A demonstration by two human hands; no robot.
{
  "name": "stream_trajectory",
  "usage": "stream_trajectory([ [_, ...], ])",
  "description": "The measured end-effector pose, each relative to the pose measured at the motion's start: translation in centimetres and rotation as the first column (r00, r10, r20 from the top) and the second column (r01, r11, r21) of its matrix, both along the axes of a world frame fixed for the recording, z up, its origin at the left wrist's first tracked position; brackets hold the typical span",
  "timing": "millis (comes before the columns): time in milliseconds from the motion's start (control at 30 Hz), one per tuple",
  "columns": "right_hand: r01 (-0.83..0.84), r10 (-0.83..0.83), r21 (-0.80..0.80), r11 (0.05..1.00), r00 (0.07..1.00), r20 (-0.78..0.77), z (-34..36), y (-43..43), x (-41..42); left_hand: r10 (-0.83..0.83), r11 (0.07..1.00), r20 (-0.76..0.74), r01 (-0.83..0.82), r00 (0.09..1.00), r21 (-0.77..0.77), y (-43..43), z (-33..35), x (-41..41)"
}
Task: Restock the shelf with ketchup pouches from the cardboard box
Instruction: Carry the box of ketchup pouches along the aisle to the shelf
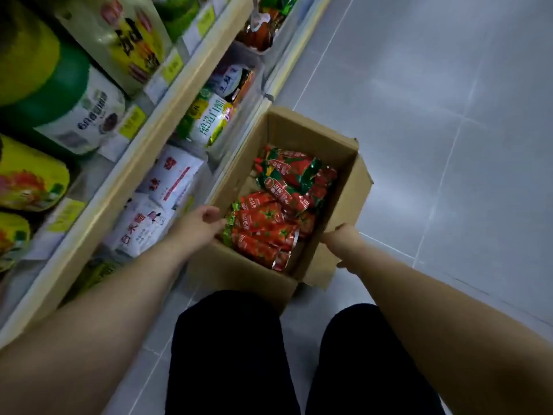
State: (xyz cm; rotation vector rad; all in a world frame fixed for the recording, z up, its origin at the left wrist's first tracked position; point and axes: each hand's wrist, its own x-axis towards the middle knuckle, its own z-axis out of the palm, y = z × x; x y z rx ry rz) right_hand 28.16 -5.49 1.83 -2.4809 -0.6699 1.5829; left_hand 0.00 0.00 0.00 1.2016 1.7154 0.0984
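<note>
An open cardboard box (317, 130) stands on the floor beside the shelf, holding several red and green ketchup pouches (269, 229). My left hand (200, 224) rests at the box's near left rim, fingers curled, fingertips touching the green end of a pouch. My right hand (341, 235) grips the folded-out right flap of the box. More red pouches (257, 34) stand in a shelf compartment further along, at the top of the view.
The shelf unit (143, 142) runs along the left with white, green and yellow packaged goods on two levels. Grey tiled floor (449, 115) spreads to the right. My knees in black trousers (233, 339) are just below the box.
</note>
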Motion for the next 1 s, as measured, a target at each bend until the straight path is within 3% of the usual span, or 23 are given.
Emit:
stream_trajectory([
  [133,0.233,-0.234,-0.031,0.972,0.971,-0.041,-7.7,0.6,-1.5,-0.092,0.992,-0.190,0.106,0.977,0.063,1.5,-7.1,-0.7],
  [200,0.342,-0.341,0.002,0.940,0.938,-0.058,-10.8,0.7,-2.0,-0.092,0.993,-0.197,0.104,0.976,0.049,2.2,-9.9,-0.7],
  [367,0.514,-0.501,0.253,0.820,0.857,-0.118,-17.7,-0.4,-3.2,-0.040,0.993,-0.159,0.057,0.987,0.104,3.3,-15.7,-1.4],
  [500,0.577,-0.576,0.301,0.760,0.811,-0.100,-20.4,-0.3,-3.4,-0.056,0.982,-0.259,0.100,0.964,0.160,5.1,-17.4,-1.7],
  [633,0.511,-0.546,0.325,0.796,0.837,0.021,-21.5,-0.1,-3.2,-0.045,0.969,-0.397,0.137,0.917,0.207,5.8,-18.1,-1.2],
  [733,0.428,-0.471,0.295,0.854,0.877,0.091,-21.0,-0.3,-2.6,-0.049,0.962,-0.407,0.152,0.912,0.226,5.5,-17.8,-0.8],
  [1000,0.348,-0.404,0.289,0.892,0.900,0.162,-17.9,0.4,1.3,-0.122,0.974,-0.475,0.197,0.871,0.111,4.5,-13.9,1.4],
])
